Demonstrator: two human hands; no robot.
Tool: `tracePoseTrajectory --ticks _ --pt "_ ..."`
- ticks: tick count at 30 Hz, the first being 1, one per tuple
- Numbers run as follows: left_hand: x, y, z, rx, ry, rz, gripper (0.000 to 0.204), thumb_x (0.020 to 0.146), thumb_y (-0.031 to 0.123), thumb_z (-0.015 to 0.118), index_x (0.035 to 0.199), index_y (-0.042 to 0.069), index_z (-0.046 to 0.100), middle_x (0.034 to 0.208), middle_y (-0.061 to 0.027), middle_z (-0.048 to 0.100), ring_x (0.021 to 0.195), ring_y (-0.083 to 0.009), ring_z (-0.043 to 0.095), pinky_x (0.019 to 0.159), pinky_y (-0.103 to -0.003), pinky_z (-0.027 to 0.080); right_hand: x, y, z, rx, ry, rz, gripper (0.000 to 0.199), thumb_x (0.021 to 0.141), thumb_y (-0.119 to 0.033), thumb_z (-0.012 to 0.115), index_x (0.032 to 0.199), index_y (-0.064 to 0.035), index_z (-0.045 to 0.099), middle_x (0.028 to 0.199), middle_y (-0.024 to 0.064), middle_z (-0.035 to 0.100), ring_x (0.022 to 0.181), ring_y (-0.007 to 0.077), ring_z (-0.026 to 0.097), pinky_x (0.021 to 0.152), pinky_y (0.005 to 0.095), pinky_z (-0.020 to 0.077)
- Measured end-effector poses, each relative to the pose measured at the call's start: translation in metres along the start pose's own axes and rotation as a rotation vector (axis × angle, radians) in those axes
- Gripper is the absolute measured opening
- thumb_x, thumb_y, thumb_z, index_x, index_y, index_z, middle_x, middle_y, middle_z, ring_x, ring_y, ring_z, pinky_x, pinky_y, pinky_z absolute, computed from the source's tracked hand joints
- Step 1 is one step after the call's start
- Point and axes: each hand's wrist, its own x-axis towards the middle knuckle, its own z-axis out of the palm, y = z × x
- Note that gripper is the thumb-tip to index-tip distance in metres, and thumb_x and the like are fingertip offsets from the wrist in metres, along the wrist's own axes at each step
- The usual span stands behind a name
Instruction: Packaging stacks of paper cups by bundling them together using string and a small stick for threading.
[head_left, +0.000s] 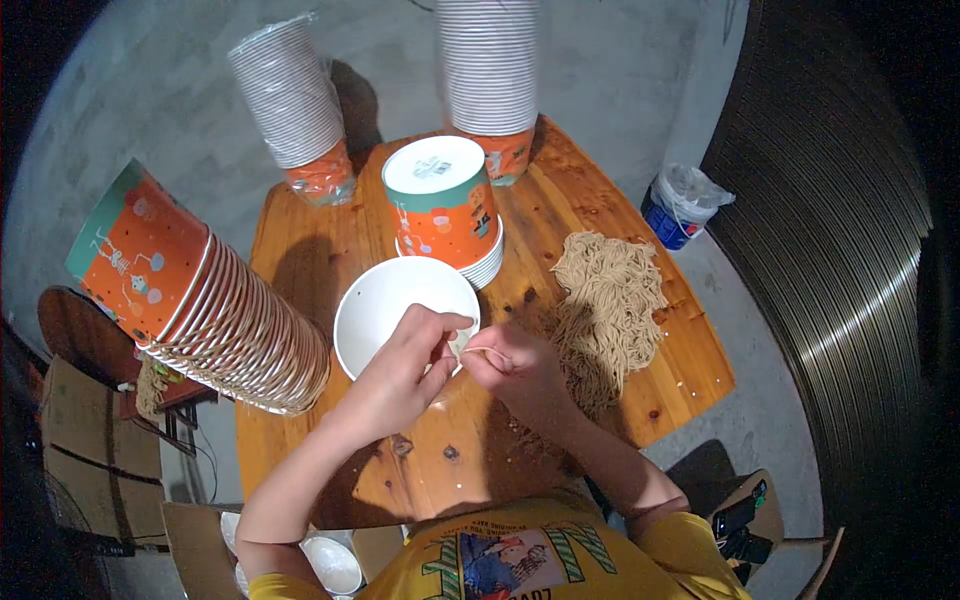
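Note:
Just in front of me, a white-lined paper bucket [385,300] lies tipped with its round mouth toward me. My left hand [405,365] is at its right rim, index finger stretched out and thumb apart, the other fingers curled. Close beside it, my right hand [515,365] pinches a thin tan cord [490,352] that loops over its fingers. What lies between the two hands is partly hidden. To the right of my right hand spreads a heap of tan cords [610,300].
Nested orange-and-green buckets with cord handles [240,325] lean at the left. Behind the white mouth stands an upturned bucket stack [445,215]. Two tall wrapped stacks, one left [290,100] and one right [488,70], stand at the wooden table's [590,185] far edge. A blue-and-white pail [685,205] is on the floor.

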Motion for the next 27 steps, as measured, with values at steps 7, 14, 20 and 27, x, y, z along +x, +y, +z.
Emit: tracePoseTrajectory --ticks 7,14,20,27 --pt "0.003 -0.006 -0.006 -0.024 -0.102 -0.069 0.020 0.079 0.000 0.059 0.099 0.000 0.056 0.093 -0.0117 0.047 0.081 -0.0223 0.052 0.072 -0.031 0.044 -0.004 -0.002 -0.001 -0.144 -0.010 -0.045 0.009 0.080 -0.004 0.065 0.084 -0.0061 0.057 0.064 -0.0031 0.048 0.053 0.0044 0.042 0.049 0.0224 0.0381" --pt "-0.002 0.003 0.006 0.124 0.073 0.000 0.012 0.080 0.002 0.060 0.088 -0.001 0.053 0.087 -0.0134 0.048 0.079 -0.0289 0.055 0.069 -0.037 0.046 -0.007 0.002 0.002 -0.432 0.072 -0.231 0.015 0.074 -0.003 0.067 0.084 -0.0071 0.056 0.071 0.0068 0.056 0.057 0.0182 0.058 0.051 0.0291 0.0464" --pt "-0.006 0.000 0.014 0.216 0.189 0.035 0.009 0.081 0.003 0.060 0.086 0.000 0.053 0.077 -0.0125 0.053 0.076 -0.0289 0.057 0.066 -0.036 0.047 -0.006 0.001 0.003 -0.543 0.085 -0.298 0.019 0.071 -0.007 0.070 0.084 -0.0097 0.056 0.071 0.0059 0.056 0.059 0.0224 0.059 0.051 0.0326 0.0478" --pt "-0.007 -0.002 0.013 -0.053 0.191 -0.192 0.008 0.083 0.003 0.059 0.087 0.000 0.053 0.077 -0.0095 0.057 0.066 -0.0165 0.056 0.060 -0.029 0.046 -0.006 0.001 0.004 -0.603 0.058 -0.325 0.020 0.069 -0.009 0.071 0.083 -0.0103 0.057 0.073 0.0052 0.056 0.068 0.0236 0.060 0.057 0.0337 0.0493"
